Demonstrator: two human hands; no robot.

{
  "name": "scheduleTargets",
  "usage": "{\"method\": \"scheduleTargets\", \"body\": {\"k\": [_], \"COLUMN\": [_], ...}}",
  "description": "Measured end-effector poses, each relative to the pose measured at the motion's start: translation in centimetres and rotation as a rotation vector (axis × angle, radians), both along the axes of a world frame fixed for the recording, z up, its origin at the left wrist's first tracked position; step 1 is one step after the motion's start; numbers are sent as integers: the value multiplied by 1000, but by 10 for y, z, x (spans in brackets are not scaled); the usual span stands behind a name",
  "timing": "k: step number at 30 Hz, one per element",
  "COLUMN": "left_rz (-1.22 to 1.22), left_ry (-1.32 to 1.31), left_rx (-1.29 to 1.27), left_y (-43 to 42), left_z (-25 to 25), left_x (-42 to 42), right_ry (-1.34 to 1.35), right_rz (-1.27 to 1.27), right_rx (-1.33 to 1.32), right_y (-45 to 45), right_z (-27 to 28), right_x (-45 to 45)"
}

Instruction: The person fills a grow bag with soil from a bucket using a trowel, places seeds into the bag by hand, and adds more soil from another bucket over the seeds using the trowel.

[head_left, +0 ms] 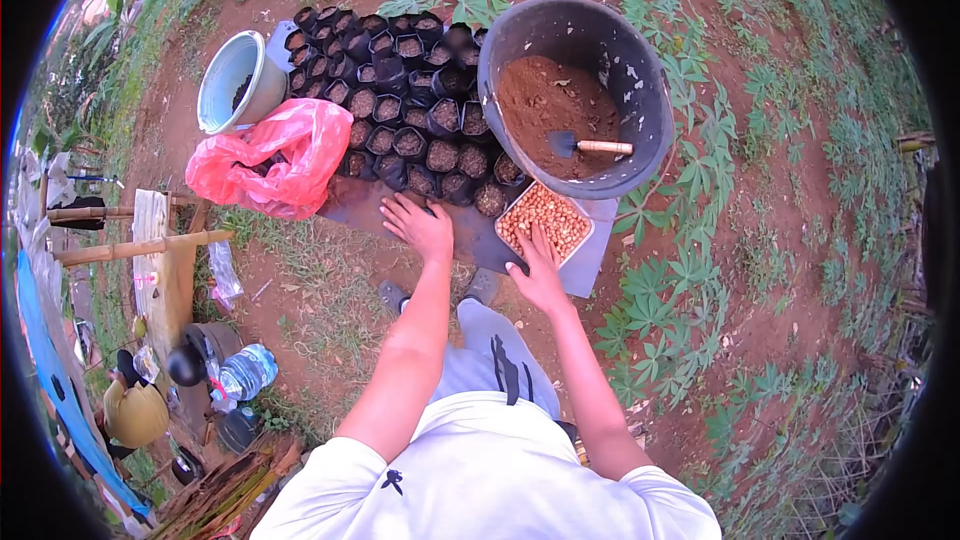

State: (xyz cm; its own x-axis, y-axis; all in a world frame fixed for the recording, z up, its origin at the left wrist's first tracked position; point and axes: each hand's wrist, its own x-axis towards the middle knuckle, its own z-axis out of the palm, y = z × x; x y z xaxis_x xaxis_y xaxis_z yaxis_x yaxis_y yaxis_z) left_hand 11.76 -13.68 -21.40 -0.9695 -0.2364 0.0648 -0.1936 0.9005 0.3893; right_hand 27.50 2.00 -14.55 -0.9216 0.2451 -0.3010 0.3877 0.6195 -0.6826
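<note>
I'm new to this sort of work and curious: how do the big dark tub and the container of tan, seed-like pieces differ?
The dark tub is round, while the container is roughly square. The tub is much larger than the container. The tub holds brown soil with a small trowel lying on it; the container holds the seed-like pieces, with fingers of the right hand over them. Both are open-topped.

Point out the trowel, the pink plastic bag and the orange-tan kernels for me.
Trowel (594,146): head view, on its handle, near the blade.
Pink plastic bag (282,190): head view, on its near side.
Orange-tan kernels (548,213): head view, on the exposed middle.
</note>
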Motion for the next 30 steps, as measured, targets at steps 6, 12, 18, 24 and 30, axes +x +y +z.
{"method": "scheduleTargets", "body": {"k": [6, 12, 18, 24, 30], "left_rz": [14, 21, 65, 60, 59], "left_ry": [15, -98, -133, -136, -154], "left_rx": [-39, -126, -174, -225, -202], "left_y": [0, 4, 7, 10, 9], "left_z": [-11, -5, -7, -12, 1], "left_x": [-2, -9, -13, -12, -7], "right_ry": [-9, -15, -57, -38, -2], "right_rz": [-18, -40, -53, -98, -82], "right_rx": [-52, -107, -112, -100, -25], "right_y": [3, 4, 5, -1, -1], "right_z": [0, 3, 7, 6, 9], "right_x": [0, -6, -11, -11, -8]}}
